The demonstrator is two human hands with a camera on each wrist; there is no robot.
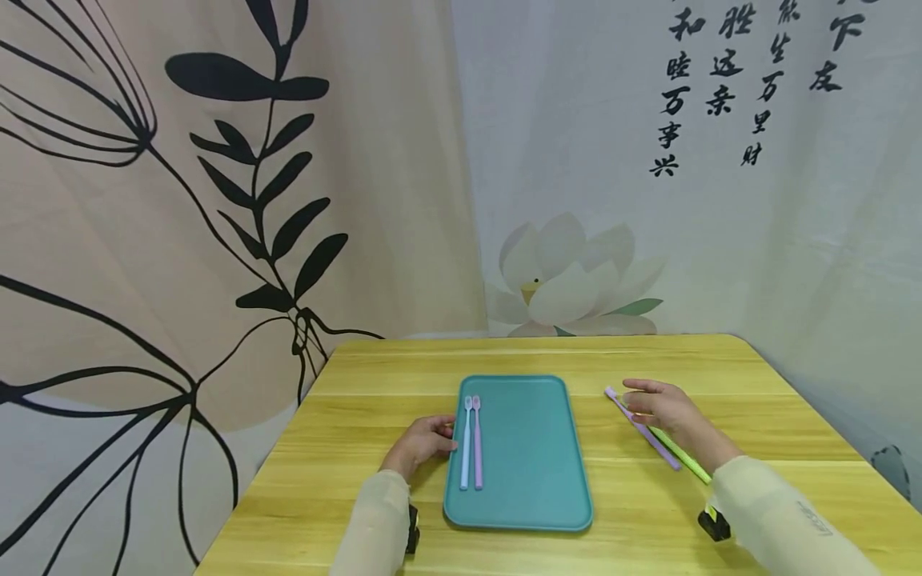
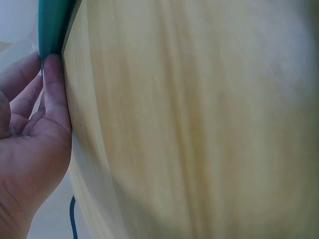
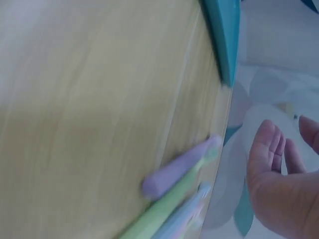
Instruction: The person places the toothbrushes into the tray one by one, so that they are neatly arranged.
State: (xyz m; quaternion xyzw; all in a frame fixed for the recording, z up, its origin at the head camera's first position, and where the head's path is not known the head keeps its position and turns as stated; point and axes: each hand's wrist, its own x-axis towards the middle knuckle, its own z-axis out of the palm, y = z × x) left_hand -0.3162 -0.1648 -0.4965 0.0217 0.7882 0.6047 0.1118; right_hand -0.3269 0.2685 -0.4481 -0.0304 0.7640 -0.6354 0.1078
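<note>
A teal tray (image 1: 529, 448) lies on the table, with a light blue toothbrush (image 1: 466, 452) and a pinkish-purple toothbrush (image 1: 479, 456) side by side along its left part. My left hand (image 1: 423, 442) is at the tray's left edge; in the left wrist view, its thumb and fingers (image 2: 55, 89) pinch the rim. Right of the tray, my right hand (image 1: 673, 412) hovers over a purple toothbrush (image 1: 659, 448) and a green toothbrush (image 1: 687, 458), its fingers loosely bent around nothing. The right wrist view shows a blue toothbrush (image 3: 182, 214) beside the green one, with blurred others partly cut off.
The wooden table (image 1: 346, 416) extends past the tray on all sides. Behind it hangs a curtain (image 1: 403, 200) printed with plants, a lotus and writing. A small black device (image 1: 715, 524) sits at the right wrist.
</note>
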